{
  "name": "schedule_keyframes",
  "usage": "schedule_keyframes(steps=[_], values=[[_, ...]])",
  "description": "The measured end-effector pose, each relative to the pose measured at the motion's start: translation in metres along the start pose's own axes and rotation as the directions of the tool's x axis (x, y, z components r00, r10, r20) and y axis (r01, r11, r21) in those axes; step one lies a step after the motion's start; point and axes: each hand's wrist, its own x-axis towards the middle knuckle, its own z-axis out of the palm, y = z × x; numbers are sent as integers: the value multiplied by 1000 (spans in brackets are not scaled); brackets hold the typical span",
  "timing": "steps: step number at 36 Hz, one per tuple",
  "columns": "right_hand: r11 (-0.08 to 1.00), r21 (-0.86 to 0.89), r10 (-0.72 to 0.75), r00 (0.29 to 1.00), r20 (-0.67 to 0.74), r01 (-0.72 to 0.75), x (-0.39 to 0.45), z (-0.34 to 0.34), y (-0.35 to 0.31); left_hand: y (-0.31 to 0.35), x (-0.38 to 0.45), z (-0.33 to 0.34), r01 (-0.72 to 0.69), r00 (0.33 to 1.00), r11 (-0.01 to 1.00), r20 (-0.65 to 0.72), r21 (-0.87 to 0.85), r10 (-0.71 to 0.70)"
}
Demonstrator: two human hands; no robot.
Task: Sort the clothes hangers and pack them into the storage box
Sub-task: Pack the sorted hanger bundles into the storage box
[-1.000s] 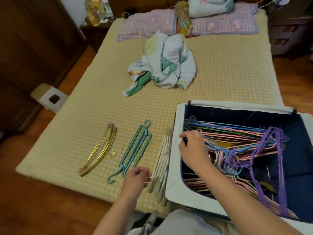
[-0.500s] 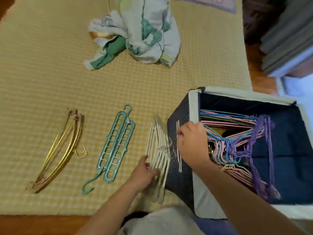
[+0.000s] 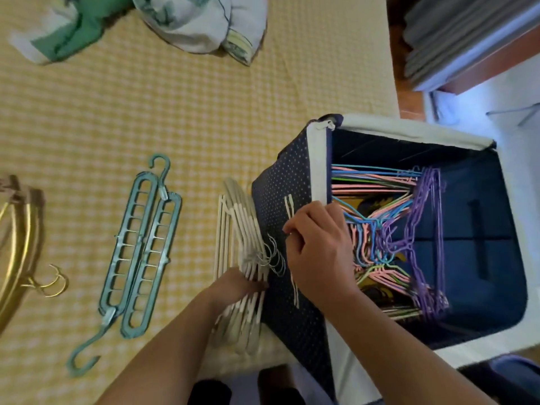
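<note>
While the right hand (image 3: 318,252) curls over the near rim of the storage box (image 3: 318,168), apparently steadying its soft wall, the left hand (image 3: 233,285) closes on the stack of white hangers (image 3: 236,229) lying on the bed (image 3: 204,112) just beside the box. Those hangers lean against the box's dotted side, handy for lifting in as one bundle. Inside, the coloured wire hangers (image 3: 377,185) are already packed flat, with purple hangers (image 3: 426,229) on top. Two teal multi-hole hangers (image 3: 137,252) and some gold hangers (image 3: 17,247) wait in separate groups further left, sorted by kind. Crumpled clothing (image 3: 204,21) sits farther up the bed.
</note>
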Motion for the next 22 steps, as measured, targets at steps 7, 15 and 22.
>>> schedule_keyframes(steps=[7, 15, 22], values=[[1000, -4, 3, 1000, 14, -3, -2, -2, 0, 1, -9, 16, 24, 992, 999, -123, -43, -29], [1000, 1, 22, 999, 39, -22, 1, -4, 5, 4, -88, -23, 5, 985, 926, -158, -377, -70], [998, -35, -53, 997, 57, 55, 0, -10, -1, 1, -183, -57, -144, 950, 737, -300, -661, -84]])
